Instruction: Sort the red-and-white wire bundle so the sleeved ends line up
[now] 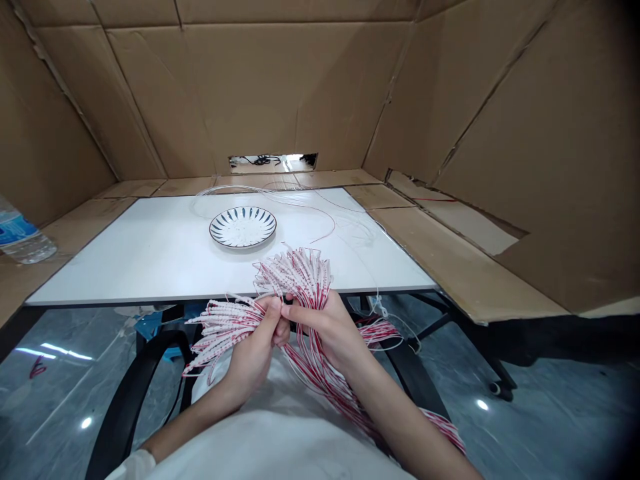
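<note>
From the head view, the left hand [255, 343] and right hand [320, 327] both grip a bundle of red-and-white wires [300, 283] closed between fingers and thumbs, just past the near edge of the white table [125, 267]. Strands fan out left and upward and hang down toward the lap. A blue-patterned plate [243, 227] sits mid-table, clear tubing [235, 189] loops along the far edge, and a water bottle [23, 233] lies on cardboard [75, 233] off the left edge.
</note>
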Demonstrator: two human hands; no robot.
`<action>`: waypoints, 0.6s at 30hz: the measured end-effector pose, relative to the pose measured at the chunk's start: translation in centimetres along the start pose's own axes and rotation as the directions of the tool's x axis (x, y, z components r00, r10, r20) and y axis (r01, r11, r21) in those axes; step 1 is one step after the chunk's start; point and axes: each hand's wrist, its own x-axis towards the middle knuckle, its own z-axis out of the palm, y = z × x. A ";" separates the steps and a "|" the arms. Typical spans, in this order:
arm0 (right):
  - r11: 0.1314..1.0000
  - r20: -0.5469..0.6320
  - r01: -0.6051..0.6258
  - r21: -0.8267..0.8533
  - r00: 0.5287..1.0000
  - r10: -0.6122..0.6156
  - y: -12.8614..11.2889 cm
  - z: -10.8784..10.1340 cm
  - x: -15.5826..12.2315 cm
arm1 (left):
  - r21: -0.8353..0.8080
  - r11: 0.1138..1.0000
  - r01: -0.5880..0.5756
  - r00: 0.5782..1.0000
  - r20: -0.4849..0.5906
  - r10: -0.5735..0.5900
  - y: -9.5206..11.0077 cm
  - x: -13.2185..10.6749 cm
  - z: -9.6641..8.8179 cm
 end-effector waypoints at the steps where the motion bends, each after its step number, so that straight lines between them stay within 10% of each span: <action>1: 1.000 0.038 -0.011 0.004 0.999 0.010 0.0 0.1 0.0 | 0.027 1.000 -0.005 1.000 0.005 0.005 0.0 0.0 -0.1; 11: 0.992 -0.105 0.124 -0.034 0.986 -0.127 0.6 -0.5 0.3 | 0.317 0.947 -0.053 0.993 0.120 0.016 -0.3 -0.3 -1.1; 18: 1.000 0.004 0.028 0.013 1.000 -0.028 0.0 -0.4 0.0 | 0.244 0.970 0.006 0.999 0.031 -0.014 -0.1 -0.3 -0.6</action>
